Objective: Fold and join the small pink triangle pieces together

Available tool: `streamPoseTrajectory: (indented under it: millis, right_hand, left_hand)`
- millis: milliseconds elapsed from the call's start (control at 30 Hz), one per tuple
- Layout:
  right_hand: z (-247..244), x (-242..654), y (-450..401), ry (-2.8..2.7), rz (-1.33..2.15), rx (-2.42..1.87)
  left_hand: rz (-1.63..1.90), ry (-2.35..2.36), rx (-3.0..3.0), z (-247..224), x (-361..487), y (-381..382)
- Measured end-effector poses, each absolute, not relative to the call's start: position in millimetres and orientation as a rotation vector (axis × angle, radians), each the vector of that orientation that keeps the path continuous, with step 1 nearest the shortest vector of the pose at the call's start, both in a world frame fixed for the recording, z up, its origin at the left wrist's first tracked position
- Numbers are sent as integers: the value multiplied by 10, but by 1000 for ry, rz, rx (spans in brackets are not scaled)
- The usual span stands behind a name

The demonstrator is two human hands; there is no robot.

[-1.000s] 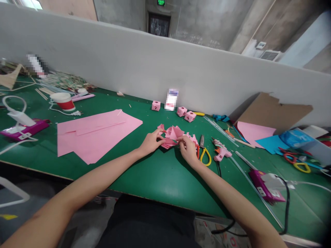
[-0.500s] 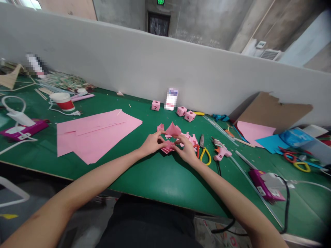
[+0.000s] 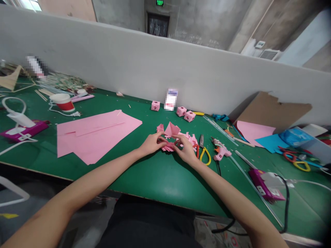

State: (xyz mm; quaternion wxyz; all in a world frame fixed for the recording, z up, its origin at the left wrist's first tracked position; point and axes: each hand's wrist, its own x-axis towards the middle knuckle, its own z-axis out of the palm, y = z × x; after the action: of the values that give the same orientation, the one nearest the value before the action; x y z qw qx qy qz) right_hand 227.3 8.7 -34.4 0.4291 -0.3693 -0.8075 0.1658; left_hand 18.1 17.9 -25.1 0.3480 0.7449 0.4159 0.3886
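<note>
Between both hands is a small folded pink paper piece (image 3: 169, 147). My left hand (image 3: 152, 144) pinches its left side with thumb and fingers. On its right side, my right hand (image 3: 185, 148) grips it the same way. Just behind the fingers stands a pointed pink paper fold (image 3: 171, 129). Pink paper scraps (image 3: 191, 140) lie right of it, partly behind my right hand. Further back sit a pink paper cube (image 3: 155, 105) and two more beside each other (image 3: 190, 116).
Large pink sheets (image 3: 95, 137) lie at left, near a paper cup (image 3: 63, 102). Yellow-handled scissors (image 3: 205, 155), a pink glue gun (image 3: 221, 151) and a purple power strip (image 3: 266, 186) are at right. A grey partition (image 3: 124, 58) runs behind.
The folded piece between my hands has tilted and shows less of its upper face. The pointed fold behind has shifted slightly left. Both hands have barely moved.
</note>
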Motion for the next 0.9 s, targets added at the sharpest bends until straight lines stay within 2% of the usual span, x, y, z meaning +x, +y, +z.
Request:
streamPoseTrajectory:
  millis: [300,533,700,900]
  right_hand:
    - [-335,2261,60,-2046,428,-921]
    - [-253,2243,16,-1920,378,-990]
    - [-275,2246,41,-1862,402,-1060]
    - [-291,2257,39,-1885,406,-1036]
  left_hand:
    - [956,1064,2145,-256,233,145]
    - [876,1265,2462,-131,-11,261]
    - [871,1476,2436,-126,-110,343]
    - [1033,1270,2263,-80,39,199]
